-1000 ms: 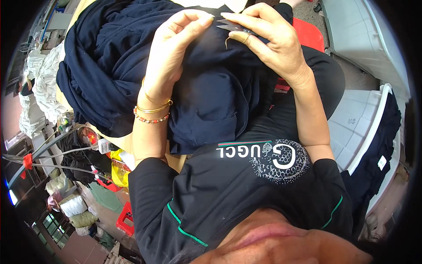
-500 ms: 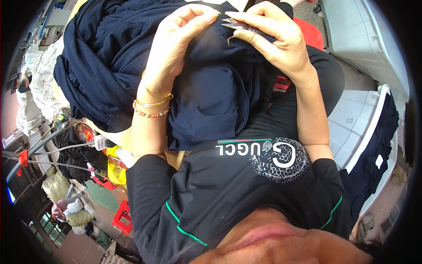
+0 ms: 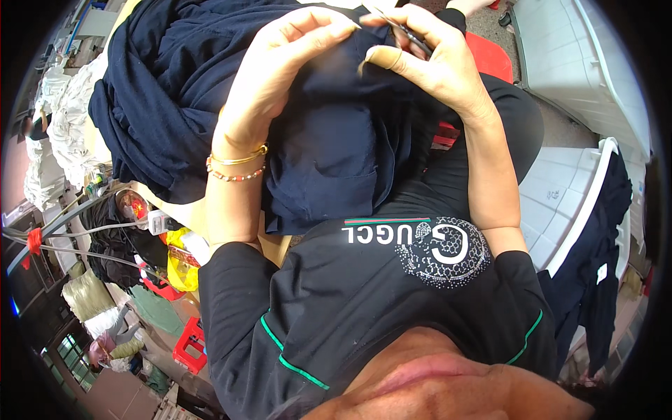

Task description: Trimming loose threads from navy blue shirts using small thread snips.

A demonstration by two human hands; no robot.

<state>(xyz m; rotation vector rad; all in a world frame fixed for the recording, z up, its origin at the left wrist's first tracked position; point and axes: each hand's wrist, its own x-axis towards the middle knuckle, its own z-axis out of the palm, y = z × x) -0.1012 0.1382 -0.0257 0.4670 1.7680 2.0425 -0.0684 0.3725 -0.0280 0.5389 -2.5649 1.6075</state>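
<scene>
A large heap of navy knit cloth (image 3: 164,115) lies before me, and part of it drapes down to my lap. Above its far part, my left hand (image 3: 280,66) is closed in a pinch of thumb and forefinger; what the tips hold is too small to make out. Close to its right, my right hand (image 3: 448,73) grips small dark thread snips (image 3: 414,40), their tips angled up and left. The right thumb, wrapped in a tan band (image 3: 385,57), stands apart from the snips. A short tan wisp hangs near that thumb.
A white bin (image 3: 570,178) with dark cloth (image 3: 595,259) over its edge stands at my right. Beyond my right arm is a red stool (image 3: 488,56). White cloth piles (image 3: 77,119), a yellow bag (image 3: 183,269) and a red plastic stool (image 3: 189,344) are at left.
The snips have turned in my right hand from pointing left with blades spread to pointing up and left. The right thumb has moved off them. My left hand has shifted slightly right.
</scene>
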